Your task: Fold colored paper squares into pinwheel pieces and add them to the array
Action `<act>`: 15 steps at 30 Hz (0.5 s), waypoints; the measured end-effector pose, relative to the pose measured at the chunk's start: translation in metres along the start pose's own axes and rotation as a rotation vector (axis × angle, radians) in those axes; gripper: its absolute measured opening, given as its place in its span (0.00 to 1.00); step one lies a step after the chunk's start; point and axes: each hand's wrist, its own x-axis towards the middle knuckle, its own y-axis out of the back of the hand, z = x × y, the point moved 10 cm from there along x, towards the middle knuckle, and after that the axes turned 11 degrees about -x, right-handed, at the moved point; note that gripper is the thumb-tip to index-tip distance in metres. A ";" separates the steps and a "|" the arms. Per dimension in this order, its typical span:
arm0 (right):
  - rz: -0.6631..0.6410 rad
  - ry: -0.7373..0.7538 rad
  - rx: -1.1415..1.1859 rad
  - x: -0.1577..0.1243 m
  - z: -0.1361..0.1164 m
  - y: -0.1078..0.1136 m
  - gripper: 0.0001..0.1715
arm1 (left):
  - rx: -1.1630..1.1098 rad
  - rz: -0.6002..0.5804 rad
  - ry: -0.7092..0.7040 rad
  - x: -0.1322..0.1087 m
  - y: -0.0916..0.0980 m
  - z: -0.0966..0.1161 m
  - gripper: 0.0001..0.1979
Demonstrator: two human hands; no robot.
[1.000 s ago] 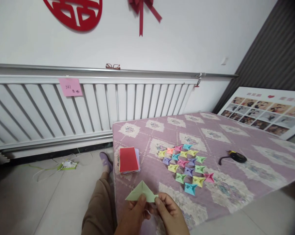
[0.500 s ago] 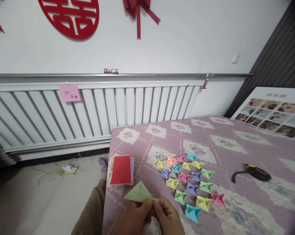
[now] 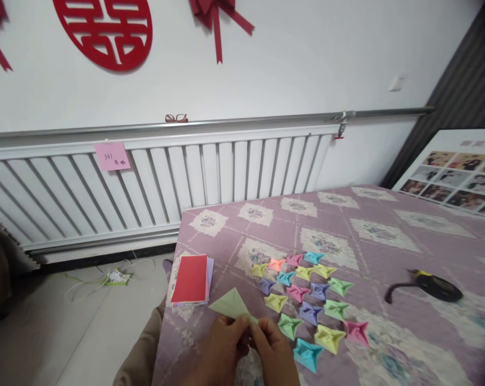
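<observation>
Between my two hands is a pale green sheet of origami paper (image 3: 231, 304), folded to a triangle with its point away from me. My left hand (image 3: 222, 346) pinches it near the lower right edge, thumb on top. Right beside it, my right hand (image 3: 272, 348) grips the narrow right end, and the two thumbs nearly touch. The fingers below the paper are partly hidden. A stack of coloured paper (image 3: 190, 279), red sheet on top, lies left of my hands. To the right, several small folded paper boats (image 3: 299, 292) in yellow, blue, pink, green and purple sit in rows.
A purple floral cover (image 3: 367, 273) spreads under everything. On the right lies a black oval object with a strap (image 3: 438, 287). A photo board (image 3: 454, 174) leans at the far right. Behind stands a white radiator (image 3: 226, 169). A power strip (image 3: 117, 277) with cables is on the floor.
The view has shifted and tilted slightly. The green paper has turned a little in my hands, its right end now more covered by my fingers. Both hands keep their hold.
</observation>
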 end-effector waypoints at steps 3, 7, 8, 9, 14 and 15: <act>0.009 -0.025 0.050 0.003 0.012 0.007 0.20 | 0.044 -0.039 -0.028 0.000 -0.007 0.001 0.23; -0.022 -0.047 0.112 0.004 0.018 0.007 0.20 | 0.181 -0.034 -0.048 0.005 -0.002 -0.001 0.22; -0.039 -0.062 0.144 0.003 0.019 0.007 0.21 | 0.192 -0.038 -0.056 0.006 -0.002 -0.001 0.22; -0.057 -0.085 0.193 0.002 0.019 0.006 0.21 | 0.198 -0.042 -0.065 0.006 -0.001 0.000 0.21; -0.119 -0.245 0.496 -0.008 0.022 0.003 0.21 | 0.254 -0.089 -0.059 0.001 -0.004 0.001 0.14; -0.150 -0.260 0.505 -0.010 0.022 -0.001 0.20 | 0.271 -0.109 -0.053 -0.001 -0.007 0.001 0.13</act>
